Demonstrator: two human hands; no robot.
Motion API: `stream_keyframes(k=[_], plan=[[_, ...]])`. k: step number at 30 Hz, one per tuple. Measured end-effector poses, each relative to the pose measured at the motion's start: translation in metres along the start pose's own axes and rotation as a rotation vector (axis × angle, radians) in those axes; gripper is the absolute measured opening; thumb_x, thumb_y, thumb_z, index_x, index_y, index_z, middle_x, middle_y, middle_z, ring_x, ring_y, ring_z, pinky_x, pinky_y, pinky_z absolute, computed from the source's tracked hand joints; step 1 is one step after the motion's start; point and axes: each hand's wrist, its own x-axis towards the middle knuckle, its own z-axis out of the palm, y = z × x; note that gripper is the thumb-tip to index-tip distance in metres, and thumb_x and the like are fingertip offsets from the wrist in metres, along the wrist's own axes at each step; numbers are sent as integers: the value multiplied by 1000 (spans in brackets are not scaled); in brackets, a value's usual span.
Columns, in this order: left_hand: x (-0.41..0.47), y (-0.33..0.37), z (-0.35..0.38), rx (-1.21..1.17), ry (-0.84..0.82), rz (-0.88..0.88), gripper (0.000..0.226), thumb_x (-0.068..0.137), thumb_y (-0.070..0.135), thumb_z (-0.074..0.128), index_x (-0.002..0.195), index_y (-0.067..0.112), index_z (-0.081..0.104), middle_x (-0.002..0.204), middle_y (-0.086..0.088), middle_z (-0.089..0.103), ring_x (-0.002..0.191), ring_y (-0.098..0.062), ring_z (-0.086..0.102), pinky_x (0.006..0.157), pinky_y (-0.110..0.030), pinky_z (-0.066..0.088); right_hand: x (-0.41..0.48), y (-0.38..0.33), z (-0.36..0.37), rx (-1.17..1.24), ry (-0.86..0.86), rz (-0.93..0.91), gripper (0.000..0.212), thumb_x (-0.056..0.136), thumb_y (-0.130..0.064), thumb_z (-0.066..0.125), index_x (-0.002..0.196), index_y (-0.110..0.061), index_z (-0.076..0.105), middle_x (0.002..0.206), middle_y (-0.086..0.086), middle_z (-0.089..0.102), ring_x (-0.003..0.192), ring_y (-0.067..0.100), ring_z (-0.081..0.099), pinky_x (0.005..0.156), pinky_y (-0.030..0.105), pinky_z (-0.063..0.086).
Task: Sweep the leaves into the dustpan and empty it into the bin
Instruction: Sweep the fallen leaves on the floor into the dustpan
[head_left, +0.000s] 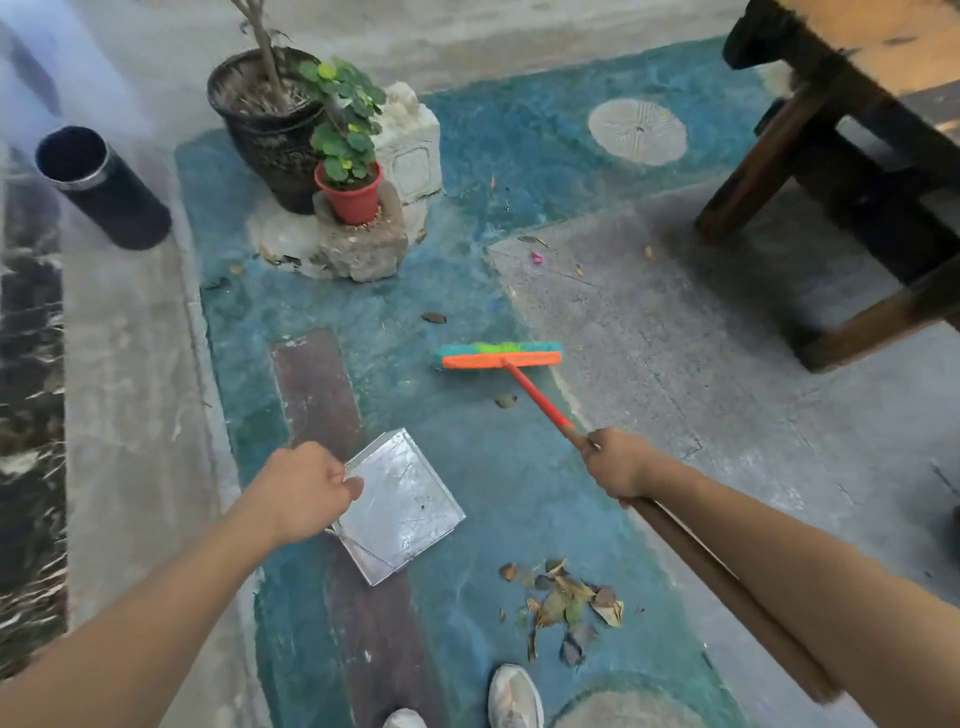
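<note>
Left hand (306, 488) holds the dustpan (405, 504), right hand (615, 462) the broom (531, 388).
The left fingers curl round the metal pan's rear edge; the right fist wraps the wooden handle, and the brush head rests on the painted floor ahead. The leaves (566, 603) lie heaped just right of the pan, while the dark bin (98, 187) stands far left.

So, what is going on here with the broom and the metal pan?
A person is sweeping leaves on a painted floor. The right hand grips the broom handle, with the broom head out ahead on the floor. The left hand holds the metal dustpan by its edge; it looks empty. A pile of leaves lies beside it, not yet inside. The dark bin stands at the far left.
</note>
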Motion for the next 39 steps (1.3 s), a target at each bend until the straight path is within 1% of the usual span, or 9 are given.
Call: stream_keyframes(k=[4, 11, 14, 20, 23, 28, 32, 36, 39], plan=[[17, -28, 20, -69, 38, -47, 54, 82, 38, 63, 47, 14, 30, 43, 3, 25, 49, -24, 28, 49, -28, 32, 54, -19, 2, -41, 12, 49, 31, 91, -13, 38, 114, -1, 55, 77, 15, 63, 31, 22, 55, 34, 27, 46], [33, -35, 38, -75, 95, -148, 47, 81, 32, 61, 43, 14, 39, 39, 2, 32, 47, -23, 35, 50, -26, 41, 58, 10, 11, -240, 20, 71, 27, 75, -16, 41, 100, -6, 47, 75, 14, 54, 34, 26, 59, 29, 22, 42], [41, -41, 27, -5, 114, -142, 52, 84, 29, 61, 44, 11, 33, 43, -4, 33, 51, -28, 36, 66, -33, 51, 36, 27, 6, -352, -38, 57, 39, 74, -17, 38, 109, -5, 50, 74, 14, 56, 28, 22, 56, 30, 21, 41], [52, -46, 33, 74, 177, -142, 51, 85, 29, 61, 43, 9, 39, 42, -10, 43, 51, -33, 47, 65, -36, 47, -49, 69, 9, -559, -234, 46, 45, 81, -12, 35, 125, -9, 45, 80, 10, 54, 47, 26, 64, 32, 29, 48], [59, -44, 35, 116, 175, -153, 52, 83, 34, 64, 42, 11, 42, 43, -5, 46, 55, -32, 49, 62, -34, 43, -100, 78, 0, -618, -324, 4, 50, 87, -13, 34, 136, -17, 41, 77, 1, 48, 56, 25, 64, 45, 31, 55], [65, -56, 34, 122, 165, -201, 53, 82, 33, 66, 41, 11, 40, 44, -8, 48, 57, -34, 55, 59, -35, 42, -136, 74, -33, -591, -363, 79, 27, 92, -21, 36, 104, -8, 58, 86, 15, 68, 53, 27, 70, 40, 28, 53], [59, -49, 31, 93, 169, -185, 51, 79, 29, 64, 41, 9, 37, 42, -9, 43, 53, -36, 53, 56, -33, 42, -120, 50, -35, -583, -321, -57, 20, 92, -16, 34, 106, -15, 48, 83, 16, 67, 42, 25, 62, 41, 31, 54], [48, -23, 31, 133, 148, -193, 45, 82, 30, 60, 45, 8, 44, 51, -17, 50, 62, -39, 53, 67, -39, 46, -82, 32, -6, -529, -249, -125, 68, 88, -10, 33, 150, -36, 23, 78, 9, 53, 48, 28, 63, 44, 32, 55], [41, -12, 36, 122, 162, -184, 45, 82, 26, 60, 44, 13, 38, 52, -15, 41, 65, -41, 52, 69, -41, 49, -73, 32, 33, -514, -208, -113, 74, 89, -11, 37, 155, -34, 11, 84, 6, 49, 52, 22, 58, 42, 30, 50]])
